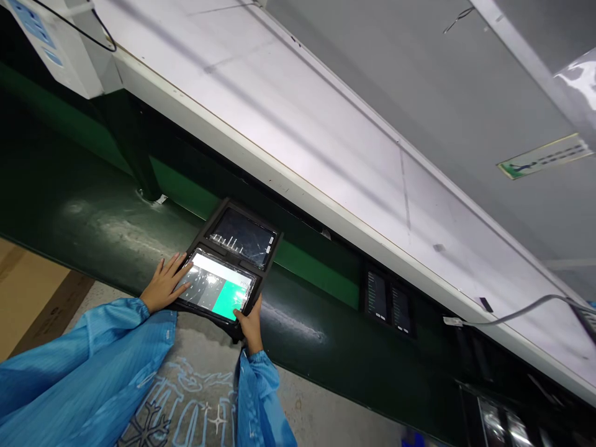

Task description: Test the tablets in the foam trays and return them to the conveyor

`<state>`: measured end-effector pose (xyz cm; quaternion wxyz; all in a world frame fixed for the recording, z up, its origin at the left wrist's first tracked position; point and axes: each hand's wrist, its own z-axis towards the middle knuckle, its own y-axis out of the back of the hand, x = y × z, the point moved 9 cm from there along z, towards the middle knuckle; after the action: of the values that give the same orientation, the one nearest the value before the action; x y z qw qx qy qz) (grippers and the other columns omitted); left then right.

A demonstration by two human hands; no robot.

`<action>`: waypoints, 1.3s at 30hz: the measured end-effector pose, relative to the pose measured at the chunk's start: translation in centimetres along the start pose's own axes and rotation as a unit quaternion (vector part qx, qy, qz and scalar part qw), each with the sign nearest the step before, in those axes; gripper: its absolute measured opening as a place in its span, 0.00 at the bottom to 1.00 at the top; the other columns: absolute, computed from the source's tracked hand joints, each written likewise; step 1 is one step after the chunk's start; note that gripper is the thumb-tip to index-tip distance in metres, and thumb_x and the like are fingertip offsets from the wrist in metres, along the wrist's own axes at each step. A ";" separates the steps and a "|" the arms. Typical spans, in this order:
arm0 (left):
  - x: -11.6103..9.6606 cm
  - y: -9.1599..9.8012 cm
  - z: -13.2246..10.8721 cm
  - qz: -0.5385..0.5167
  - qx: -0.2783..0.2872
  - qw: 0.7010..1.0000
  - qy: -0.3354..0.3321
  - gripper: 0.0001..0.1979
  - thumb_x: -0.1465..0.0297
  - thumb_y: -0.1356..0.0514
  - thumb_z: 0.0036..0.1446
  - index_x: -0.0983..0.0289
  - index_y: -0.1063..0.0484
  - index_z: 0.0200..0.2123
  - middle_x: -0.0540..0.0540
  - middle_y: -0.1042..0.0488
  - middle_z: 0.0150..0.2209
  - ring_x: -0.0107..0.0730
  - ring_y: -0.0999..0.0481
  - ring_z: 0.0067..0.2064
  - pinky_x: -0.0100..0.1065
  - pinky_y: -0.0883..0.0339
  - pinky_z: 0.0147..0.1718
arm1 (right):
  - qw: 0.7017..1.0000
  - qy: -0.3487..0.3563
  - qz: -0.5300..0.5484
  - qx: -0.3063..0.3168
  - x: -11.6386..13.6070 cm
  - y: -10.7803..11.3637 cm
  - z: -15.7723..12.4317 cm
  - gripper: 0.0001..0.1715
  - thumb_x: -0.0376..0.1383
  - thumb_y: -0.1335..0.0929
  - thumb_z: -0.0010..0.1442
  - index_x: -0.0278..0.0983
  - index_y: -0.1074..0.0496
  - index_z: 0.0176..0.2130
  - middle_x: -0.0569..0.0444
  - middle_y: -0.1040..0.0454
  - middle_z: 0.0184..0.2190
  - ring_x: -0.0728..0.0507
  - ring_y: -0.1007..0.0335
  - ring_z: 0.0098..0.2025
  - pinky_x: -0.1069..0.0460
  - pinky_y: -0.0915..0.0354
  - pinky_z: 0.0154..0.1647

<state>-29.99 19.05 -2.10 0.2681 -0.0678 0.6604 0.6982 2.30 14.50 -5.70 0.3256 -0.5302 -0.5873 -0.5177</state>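
Note:
A black tray (233, 257) sits at the bench's near edge with two tablets in it. The nearer tablet (205, 290) is lit and shows a calculator-like keypad with a large green block. On the farther tablet (244, 234) the screen is dark, with small lines of text. My left hand (164, 285) lies with spread fingers over the left edge of the lit tablet, fingertips on its screen. My right hand (251, 326) grips the tray's near right corner, its thumb on the screen by the green block. Its remaining fingers are partly hidden.
The dark green bench (298, 323) runs diagonally beneath a long white shelf (279, 124). Farther right lies another tray with two dark tablets (377, 295). A grey cable (521, 316) hangs off the shelf. A green post (135, 149) rises behind, left; cardboard (32, 298) lies lower left.

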 end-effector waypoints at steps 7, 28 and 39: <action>0.7 0.1 0.0 -0.044 -0.012 0.999 0.026 0.32 0.53 0.54 0.68 0.60 0.42 0.69 0.64 0.46 0.71 0.54 0.51 0.73 0.63 0.56 0.68 | 0.999 -0.013 -0.014 -0.040 -0.4 0.5 0.1 0.52 0.42 0.28 0.51 0.36 0.48 0.68 0.41 0.43 0.70 0.34 0.47 0.71 0.37 0.53 0.72; -0.7 0.9 12.3 -0.002 0.047 0.999 0.003 0.29 0.50 0.50 0.67 0.54 0.37 0.67 0.61 0.55 0.74 0.61 0.60 0.74 0.72 0.61 0.65 | 0.991 0.017 -0.115 -0.066 3.5 0.9 -0.2 0.46 0.50 0.31 0.62 0.36 0.47 0.70 0.40 0.42 0.69 0.33 0.48 0.72 0.36 0.51 0.72; 0.0 -0.9 12.9 -0.011 0.051 0.999 -0.009 0.31 0.50 0.55 0.69 0.56 0.39 0.68 0.60 0.54 0.74 0.56 0.60 0.75 0.68 0.61 0.67 | 0.973 0.110 -0.201 -0.014 10.2 -1.8 -0.5 0.34 0.46 0.34 0.66 0.38 0.36 0.67 0.44 0.41 0.69 0.34 0.49 0.72 0.34 0.52 0.72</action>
<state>-26.21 31.41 -1.35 0.2851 -0.0548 0.6915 0.6615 -1.85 17.16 3.48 0.2702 -0.3457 -0.6354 -0.6354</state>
